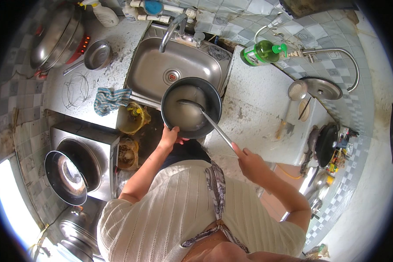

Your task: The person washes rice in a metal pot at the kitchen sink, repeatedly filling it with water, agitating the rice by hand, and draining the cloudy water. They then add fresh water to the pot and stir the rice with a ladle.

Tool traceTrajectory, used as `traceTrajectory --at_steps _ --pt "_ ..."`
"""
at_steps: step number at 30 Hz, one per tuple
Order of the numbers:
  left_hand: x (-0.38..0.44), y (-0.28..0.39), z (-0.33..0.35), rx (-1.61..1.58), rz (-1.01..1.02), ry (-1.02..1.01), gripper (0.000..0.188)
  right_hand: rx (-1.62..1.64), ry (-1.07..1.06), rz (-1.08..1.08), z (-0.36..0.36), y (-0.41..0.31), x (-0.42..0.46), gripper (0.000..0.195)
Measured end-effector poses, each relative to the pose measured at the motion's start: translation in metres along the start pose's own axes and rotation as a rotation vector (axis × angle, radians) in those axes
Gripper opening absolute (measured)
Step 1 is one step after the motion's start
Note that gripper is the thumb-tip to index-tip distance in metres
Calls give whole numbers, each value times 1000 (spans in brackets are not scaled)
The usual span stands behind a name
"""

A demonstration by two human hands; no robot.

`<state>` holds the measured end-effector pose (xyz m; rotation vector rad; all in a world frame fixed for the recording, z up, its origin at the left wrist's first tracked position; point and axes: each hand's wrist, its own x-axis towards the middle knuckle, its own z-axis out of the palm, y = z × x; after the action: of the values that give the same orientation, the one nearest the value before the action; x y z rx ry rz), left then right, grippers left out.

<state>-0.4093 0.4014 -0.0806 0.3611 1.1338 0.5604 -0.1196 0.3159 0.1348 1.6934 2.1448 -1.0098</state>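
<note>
A dark round pot (pixel 213 98) full of cloudy, pale liquid is tilted over the front edge of the stainless steel sink (pixel 144 65). My left hand (pixel 171 137) grips the pot's rim at its near left side, thumb outside. The long metal handle of a ladle (pixel 220 130) is in my right hand (pixel 249 160); its bowl end lies in the liquid, partly hidden by it. Above the basin arches a metal faucet (pixel 173 28), and no water is seen running from it. The drain strainer (pixel 172 76) shows just beyond the pot.
Left of the sink lie a striped cloth (pixel 109 101), a wire rack (pixel 75 90) and a small saucepan (pixel 97 55). A green pump bottle (pixel 260 54), a skimmer (pixel 297 90) and a metal lid (pixel 321 88) are at right. A wok (pixel 66 177) stands at lower left.
</note>
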Motion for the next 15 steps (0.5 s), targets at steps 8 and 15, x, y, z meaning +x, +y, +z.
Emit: traceTrajectory --at_steps 8,15 --pt "-7 7 8 59 -1 65 32 -30 -189 16 -18 -29 -14 79" --pt "-6 9 12 40 -5 71 35 -182 -164 -48 17 -13 6 85"
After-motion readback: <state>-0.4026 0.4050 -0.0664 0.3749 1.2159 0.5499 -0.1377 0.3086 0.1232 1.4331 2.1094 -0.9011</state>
